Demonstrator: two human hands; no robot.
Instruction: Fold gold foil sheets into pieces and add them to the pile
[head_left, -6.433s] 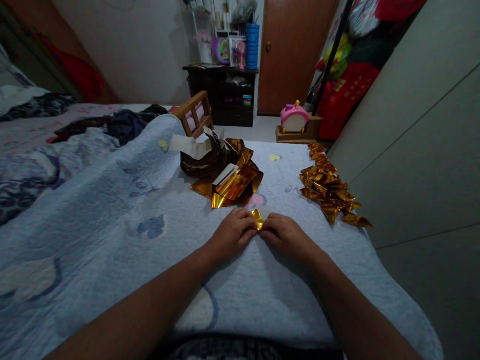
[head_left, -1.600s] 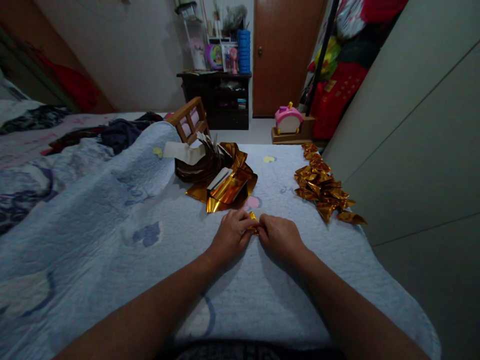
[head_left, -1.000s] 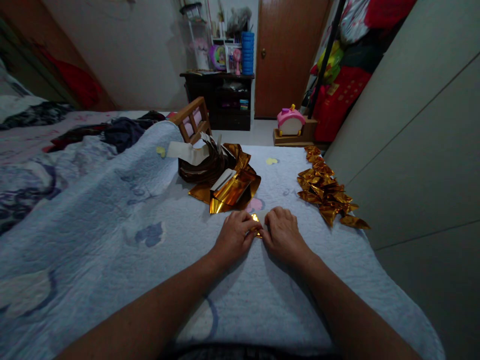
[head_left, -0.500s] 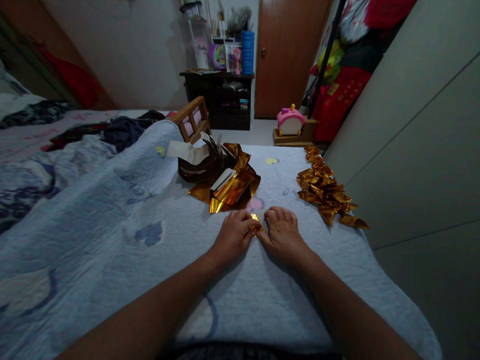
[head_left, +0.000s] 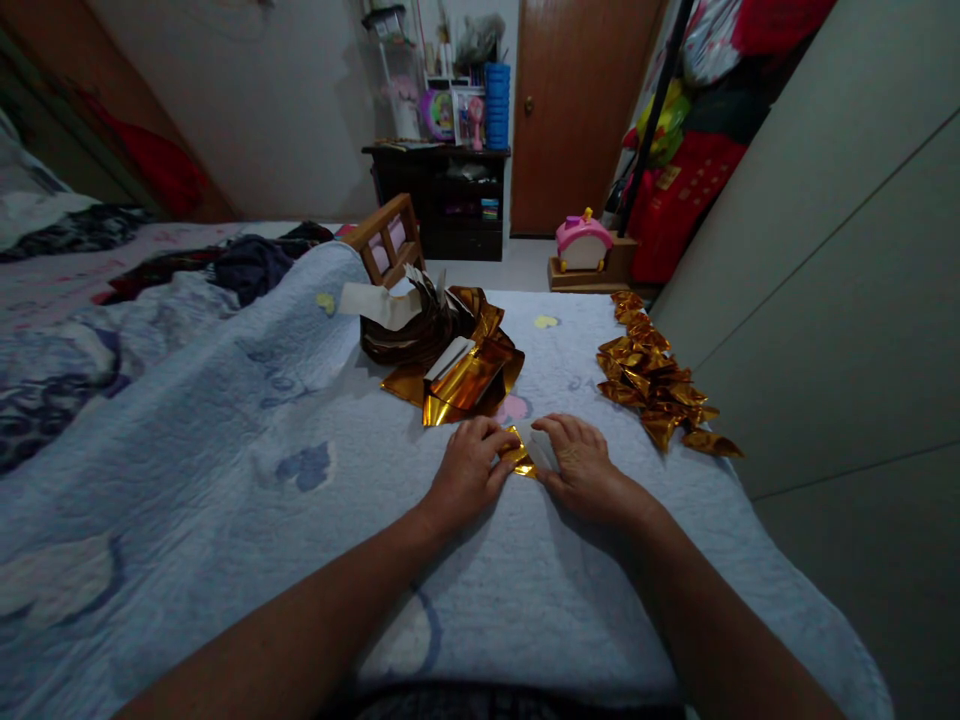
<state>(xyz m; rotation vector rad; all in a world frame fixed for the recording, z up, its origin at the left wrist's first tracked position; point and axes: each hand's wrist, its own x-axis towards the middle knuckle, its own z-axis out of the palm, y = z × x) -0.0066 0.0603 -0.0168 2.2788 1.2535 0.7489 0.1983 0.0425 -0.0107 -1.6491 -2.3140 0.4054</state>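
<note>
Markings on one red item [head_left: 694, 195], well beyond the gold piece [head_left: 523, 461], are too small to read. The piece, small, shiny and creased, lies on the quilt [head_left: 360, 470] between both hands: the left hand [head_left: 466, 468] holds it; the right hand [head_left: 583, 465] has fingers spread wide, thumb at its corner. Beyond it sits one paper heap [head_left: 480, 375]; to its right, one pile of folded gold pieces [head_left: 652, 382], too overlapped to count.
</note>
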